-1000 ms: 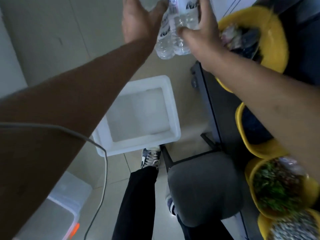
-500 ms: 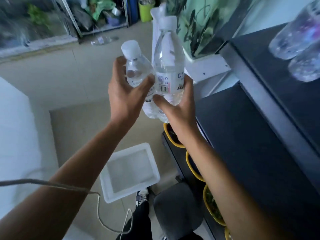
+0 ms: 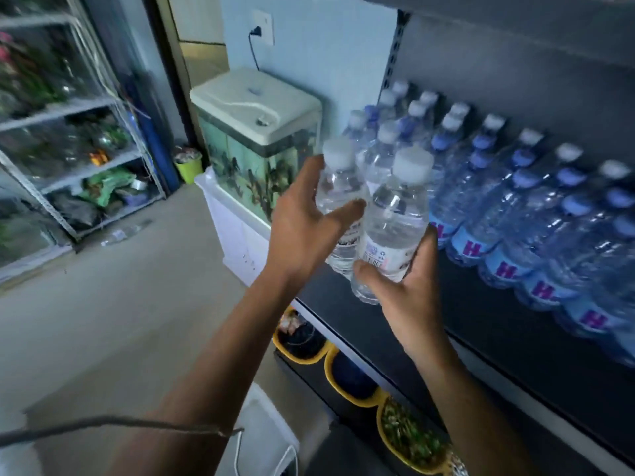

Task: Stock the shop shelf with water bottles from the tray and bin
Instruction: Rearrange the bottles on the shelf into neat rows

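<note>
The left hand [image 3: 302,221] curls fingers and thumb round one white-capped bottle [image 3: 338,187]. The right hand [image 3: 409,300] grips a second bottle [image 3: 395,214] touching the first. Both are held caps up over the dark shelf [image 3: 481,331], at its left end, and blue-capped bottles [image 3: 515,207] stand in rows farther along that shelf.

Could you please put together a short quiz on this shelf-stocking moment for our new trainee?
1. True or false: the left hand and the right hand each grip a clear plastic water bottle with a white cap.
2. What stands just past the far end of the dark metal shelf?
A) a glass fish tank with a white lid
B) a red refrigerator
C) a stack of cardboard boxes
3. Fill in: the blue labels of the blue-capped bottles standing on the shelf show a magenta letter ___.

Key: 1 true; 2 A; 3 H.
</note>
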Available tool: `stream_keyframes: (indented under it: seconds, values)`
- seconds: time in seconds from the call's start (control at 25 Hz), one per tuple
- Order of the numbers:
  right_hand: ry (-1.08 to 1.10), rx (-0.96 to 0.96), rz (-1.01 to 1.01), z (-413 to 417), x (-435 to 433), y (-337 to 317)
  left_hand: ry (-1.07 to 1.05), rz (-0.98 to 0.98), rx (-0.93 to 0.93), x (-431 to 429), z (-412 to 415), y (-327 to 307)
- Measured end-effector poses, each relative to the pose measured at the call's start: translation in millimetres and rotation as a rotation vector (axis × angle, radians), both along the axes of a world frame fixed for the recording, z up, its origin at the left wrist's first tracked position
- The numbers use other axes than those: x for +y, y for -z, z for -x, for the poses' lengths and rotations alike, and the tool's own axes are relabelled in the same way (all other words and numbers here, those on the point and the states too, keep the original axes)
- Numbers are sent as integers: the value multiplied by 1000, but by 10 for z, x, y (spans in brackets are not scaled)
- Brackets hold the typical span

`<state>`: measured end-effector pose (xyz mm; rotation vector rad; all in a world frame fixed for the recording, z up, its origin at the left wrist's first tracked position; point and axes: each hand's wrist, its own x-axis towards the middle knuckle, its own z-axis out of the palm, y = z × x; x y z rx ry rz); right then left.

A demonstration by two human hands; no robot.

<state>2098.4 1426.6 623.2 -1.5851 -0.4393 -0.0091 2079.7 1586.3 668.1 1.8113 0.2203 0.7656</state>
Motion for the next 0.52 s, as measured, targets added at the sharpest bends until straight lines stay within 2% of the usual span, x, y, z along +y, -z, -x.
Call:
stream_keyframes:
  seconds: [0.2, 0.32, 0.52]
  values:
    - [189, -26, 71, -456, -489, 241, 101, -37, 122, -546, -508, 226]
    - [267, -2, 105, -686, -618, 440, 50, -77, 220, -664, -795, 353]
    - [335, -53, 157, -928, -629, 645, 70, -172, 188, -787, -1029, 523]
